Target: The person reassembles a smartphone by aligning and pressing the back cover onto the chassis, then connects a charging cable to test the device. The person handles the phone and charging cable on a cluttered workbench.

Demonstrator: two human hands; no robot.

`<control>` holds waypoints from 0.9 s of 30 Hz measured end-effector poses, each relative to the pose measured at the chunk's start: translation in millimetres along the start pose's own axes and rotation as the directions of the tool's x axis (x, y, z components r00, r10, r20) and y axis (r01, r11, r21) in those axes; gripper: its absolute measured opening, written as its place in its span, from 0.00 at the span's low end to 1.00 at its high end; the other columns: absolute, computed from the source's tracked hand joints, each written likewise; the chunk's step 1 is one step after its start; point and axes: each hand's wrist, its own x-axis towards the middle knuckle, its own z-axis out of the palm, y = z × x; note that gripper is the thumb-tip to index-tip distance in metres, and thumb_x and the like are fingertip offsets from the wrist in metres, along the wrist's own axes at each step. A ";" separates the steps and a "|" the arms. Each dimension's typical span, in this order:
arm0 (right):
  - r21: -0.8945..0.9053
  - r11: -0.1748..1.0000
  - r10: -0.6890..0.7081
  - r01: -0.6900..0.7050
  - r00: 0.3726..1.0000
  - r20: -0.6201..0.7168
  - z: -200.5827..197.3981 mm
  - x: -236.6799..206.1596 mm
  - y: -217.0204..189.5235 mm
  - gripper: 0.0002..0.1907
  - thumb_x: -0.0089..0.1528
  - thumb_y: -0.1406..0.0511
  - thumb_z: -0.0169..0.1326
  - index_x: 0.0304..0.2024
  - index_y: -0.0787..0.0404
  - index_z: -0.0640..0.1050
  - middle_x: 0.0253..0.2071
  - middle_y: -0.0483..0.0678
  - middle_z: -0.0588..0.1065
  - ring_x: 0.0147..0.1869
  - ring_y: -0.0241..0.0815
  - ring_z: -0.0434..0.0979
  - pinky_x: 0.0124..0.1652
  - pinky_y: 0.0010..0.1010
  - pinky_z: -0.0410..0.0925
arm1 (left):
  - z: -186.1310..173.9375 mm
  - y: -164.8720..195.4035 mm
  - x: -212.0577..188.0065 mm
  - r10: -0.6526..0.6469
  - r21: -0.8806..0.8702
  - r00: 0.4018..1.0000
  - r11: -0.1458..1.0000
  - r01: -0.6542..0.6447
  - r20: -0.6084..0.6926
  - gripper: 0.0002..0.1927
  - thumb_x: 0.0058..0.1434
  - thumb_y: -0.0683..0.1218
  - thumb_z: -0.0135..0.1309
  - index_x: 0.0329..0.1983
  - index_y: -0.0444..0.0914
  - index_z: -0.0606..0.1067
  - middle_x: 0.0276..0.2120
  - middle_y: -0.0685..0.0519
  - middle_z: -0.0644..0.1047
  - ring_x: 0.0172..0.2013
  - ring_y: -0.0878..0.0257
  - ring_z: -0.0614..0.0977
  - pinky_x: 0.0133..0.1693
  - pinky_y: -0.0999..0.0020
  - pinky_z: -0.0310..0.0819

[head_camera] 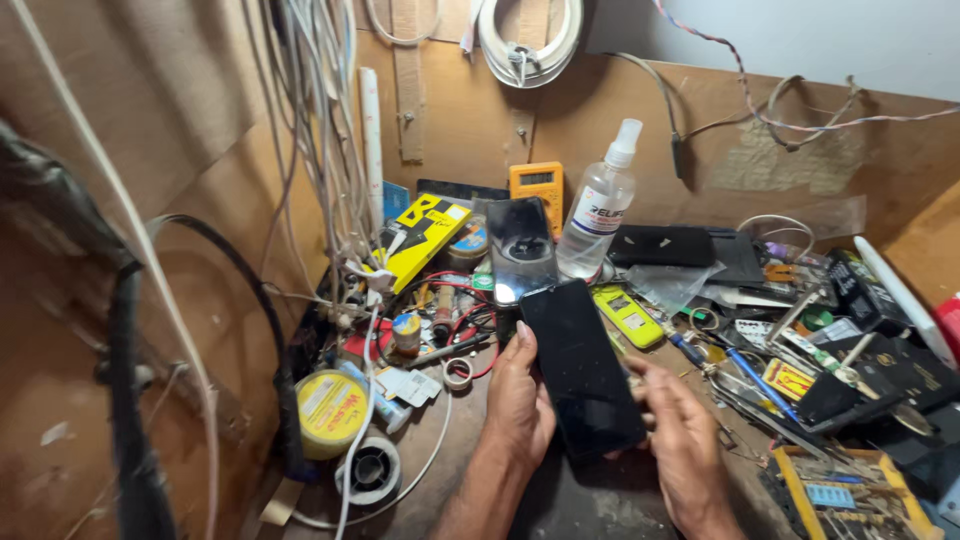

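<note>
My left hand grips a black smartphone by its left edge, screen up and dark, over a cluttered wooden workbench. My right hand is at the phone's lower right side, fingers spread and touching or just under its edge. A second dark phone leans upright just behind the held one.
A clear spray bottle, an orange multimeter and a yellow box stand at the back. Tape rolls lie at the left, hanging cables above them. Screwdrivers, tweezers and black boxes crowd the right; a yellow tool tray sits front right.
</note>
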 end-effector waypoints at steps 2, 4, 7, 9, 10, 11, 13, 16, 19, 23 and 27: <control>0.047 0.998 -0.045 0.046 0.998 -0.034 2.9 -5.6 -3.7 0.26 0.70 0.56 0.37 0.61 0.67 0.71 0.31 0.50 0.78 0.27 0.37 0.77 0.24 0.30 0.73 | 0.8 2.3 2.4 0.005 -0.133 0.999 0.991 -0.012 -0.051 0.17 0.74 0.51 0.43 0.57 0.37 0.75 0.51 0.52 0.81 0.52 0.61 0.81 0.59 0.62 0.74; 0.094 0.995 -0.026 0.039 0.990 -0.137 1.0 -7.6 -4.5 0.26 0.71 0.55 0.35 0.59 0.67 0.70 0.32 0.52 0.78 0.27 0.41 0.78 0.25 0.31 0.73 | 4.8 10.8 1.5 -0.026 -0.234 1.000 0.972 0.029 0.017 0.18 0.75 0.52 0.42 0.59 0.37 0.73 0.54 0.51 0.80 0.55 0.58 0.80 0.62 0.58 0.72; 0.075 0.997 -0.014 0.033 0.971 -0.239 -3.6 -9.2 5.0 0.24 0.72 0.55 0.39 0.57 0.69 0.71 0.33 0.57 0.76 0.29 0.44 0.77 0.26 0.34 0.73 | 21.7 26.3 -12.4 -0.090 -0.322 0.961 0.931 0.174 0.261 0.29 0.76 0.59 0.34 0.65 0.33 0.67 0.59 0.44 0.76 0.60 0.51 0.76 0.64 0.51 0.68; 0.065 0.997 -0.015 0.032 0.970 -0.242 -0.1 -5.4 15.0 0.22 0.71 0.57 0.43 0.56 0.70 0.72 0.35 0.59 0.76 0.30 0.46 0.78 0.27 0.36 0.73 | 41.4 36.8 -28.5 -0.093 -0.366 0.915 0.897 0.249 0.393 0.39 0.75 0.64 0.27 0.71 0.28 0.62 0.66 0.37 0.71 0.66 0.47 0.72 0.66 0.49 0.65; 0.077 0.996 -0.019 0.037 0.976 -0.215 5.7 -0.9 19.7 0.22 0.71 0.57 0.43 0.56 0.70 0.72 0.35 0.58 0.76 0.30 0.46 0.78 0.27 0.36 0.73 | 54.2 42.2 -36.3 -0.077 -0.375 0.896 0.890 0.259 0.438 0.40 0.75 0.65 0.25 0.72 0.28 0.60 0.67 0.36 0.69 0.66 0.45 0.71 0.66 0.47 0.65; 0.094 0.995 -0.020 0.036 0.986 -0.168 14.3 3.5 24.1 0.22 0.71 0.58 0.43 0.56 0.70 0.72 0.35 0.58 0.76 0.31 0.46 0.78 0.28 0.35 0.73 | 68.1 47.5 -45.1 -0.060 -0.382 0.875 0.884 0.271 0.481 0.42 0.74 0.67 0.22 0.74 0.29 0.58 0.68 0.36 0.66 0.67 0.43 0.69 0.66 0.44 0.64; 0.160 0.986 -0.029 0.036 0.999 -0.045 46.3 9.4 36.4 0.22 0.71 0.58 0.43 0.56 0.70 0.72 0.35 0.57 0.76 0.31 0.45 0.78 0.28 0.35 0.73 | 95.3 59.6 -63.2 -0.038 -0.400 0.830 0.864 0.307 0.556 0.44 0.75 0.69 0.20 0.75 0.30 0.56 0.70 0.35 0.64 0.68 0.41 0.68 0.66 0.40 0.63; 0.252 0.967 -0.014 -0.028 0.987 0.163 101.7 13.4 48.1 0.21 0.71 0.58 0.43 0.56 0.70 0.73 0.36 0.57 0.76 0.32 0.44 0.78 0.29 0.34 0.73 | 131.5 78.7 -85.5 -0.053 -0.359 0.803 0.876 0.323 0.594 0.44 0.76 0.70 0.18 0.76 0.31 0.56 0.70 0.37 0.64 0.68 0.41 0.69 0.65 0.36 0.64; 0.265 0.958 0.013 -0.107 0.943 0.334 136.7 5.7 48.6 0.21 0.70 0.59 0.44 0.55 0.69 0.73 0.36 0.56 0.76 0.33 0.43 0.78 0.30 0.33 0.73 | 150.9 96.2 -105.9 -0.101 -0.205 0.864 0.952 0.228 0.494 0.47 0.73 0.73 0.16 0.75 0.32 0.58 0.69 0.39 0.66 0.64 0.42 0.71 0.63 0.40 0.66; 0.254 0.952 0.034 -0.171 0.884 0.467 153.3 -5.0 39.6 0.20 0.70 0.59 0.44 0.55 0.69 0.73 0.37 0.55 0.77 0.34 0.42 0.79 0.31 0.32 0.73 | 156.3 113.5 -115.9 -0.075 -0.166 0.902 0.973 0.158 0.425 0.49 0.71 0.74 0.14 0.74 0.34 0.61 0.65 0.39 0.70 0.59 0.43 0.75 0.60 0.42 0.69; 0.215 0.954 0.064 -0.210 0.841 0.538 174.5 -9.5 37.7 0.20 0.69 0.60 0.45 0.55 0.69 0.74 0.38 0.54 0.77 0.35 0.41 0.79 0.32 0.31 0.73 | 145.8 123.7 -114.5 -0.034 -0.091 0.967 0.994 0.059 0.253 0.49 0.69 0.73 0.15 0.71 0.33 0.64 0.62 0.36 0.73 0.58 0.44 0.78 0.57 0.41 0.73</control>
